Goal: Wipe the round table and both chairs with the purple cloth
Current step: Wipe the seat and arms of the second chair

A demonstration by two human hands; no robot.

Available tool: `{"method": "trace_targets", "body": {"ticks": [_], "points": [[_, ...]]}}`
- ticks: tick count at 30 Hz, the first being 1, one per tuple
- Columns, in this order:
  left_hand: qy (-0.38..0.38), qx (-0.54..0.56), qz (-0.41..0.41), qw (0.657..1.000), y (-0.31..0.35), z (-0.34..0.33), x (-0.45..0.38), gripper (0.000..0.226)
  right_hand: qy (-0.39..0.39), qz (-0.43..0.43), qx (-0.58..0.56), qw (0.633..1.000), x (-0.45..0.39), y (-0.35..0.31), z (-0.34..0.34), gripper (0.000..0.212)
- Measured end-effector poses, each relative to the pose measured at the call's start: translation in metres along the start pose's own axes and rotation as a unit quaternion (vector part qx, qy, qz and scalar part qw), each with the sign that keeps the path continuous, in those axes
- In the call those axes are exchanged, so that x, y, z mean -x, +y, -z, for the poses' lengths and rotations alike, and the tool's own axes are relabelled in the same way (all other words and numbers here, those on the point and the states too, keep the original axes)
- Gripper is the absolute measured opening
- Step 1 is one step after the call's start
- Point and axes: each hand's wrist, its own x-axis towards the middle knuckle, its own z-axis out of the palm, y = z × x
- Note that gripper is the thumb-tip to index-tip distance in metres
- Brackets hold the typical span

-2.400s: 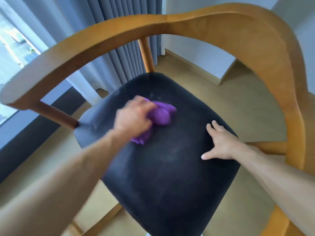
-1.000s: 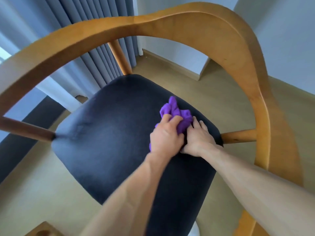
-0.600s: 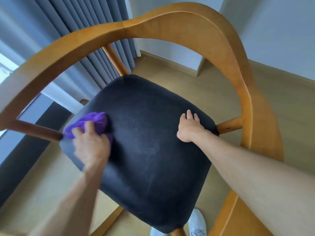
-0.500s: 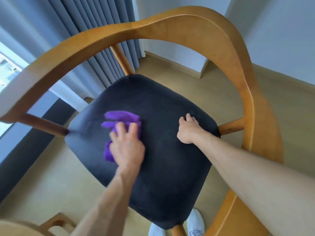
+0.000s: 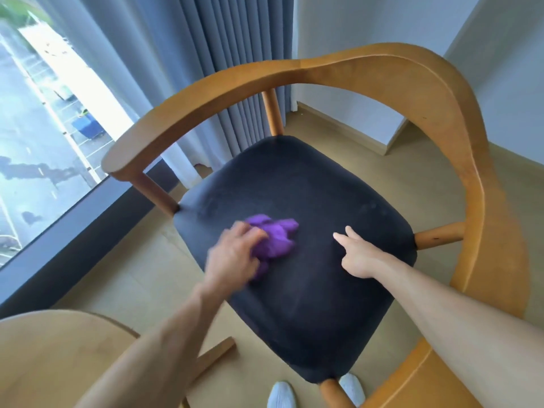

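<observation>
Left hand (image 5: 234,254) fingers closed on the purple cloth (image 5: 273,238), pressing it onto the dark chair seat (image 5: 309,201). Right hand (image 5: 357,254) flat on the seat, fingers open, holding nothing.

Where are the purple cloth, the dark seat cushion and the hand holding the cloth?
purple cloth (image 5: 275,237), head view, its bunched middle.
seat cushion (image 5: 309,187), head view, bare fabric near the back.
left hand (image 5: 235,254), head view, back of hand.

Grey-blue curtains (image 5: 235,69) hang beside a large window (image 5: 44,128); white shoes (image 5: 281,394) stand on beige floor (image 5: 141,278).
</observation>
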Motion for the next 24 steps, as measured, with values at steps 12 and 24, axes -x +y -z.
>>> {"method": "trace_targets", "body": {"ticks": [12,24], "points": [[0.049,0.488,0.160,0.856,0.053,0.005,0.010,0.043,-0.036,0.141,-0.355,0.924,0.004,-0.071,-0.006,0.087],[0.272,0.770,0.341,0.466,0.016,0.048,0.011,0.018,-0.096,0.126,-0.279,0.947,-0.017,-0.153,0.009,0.103]]}}
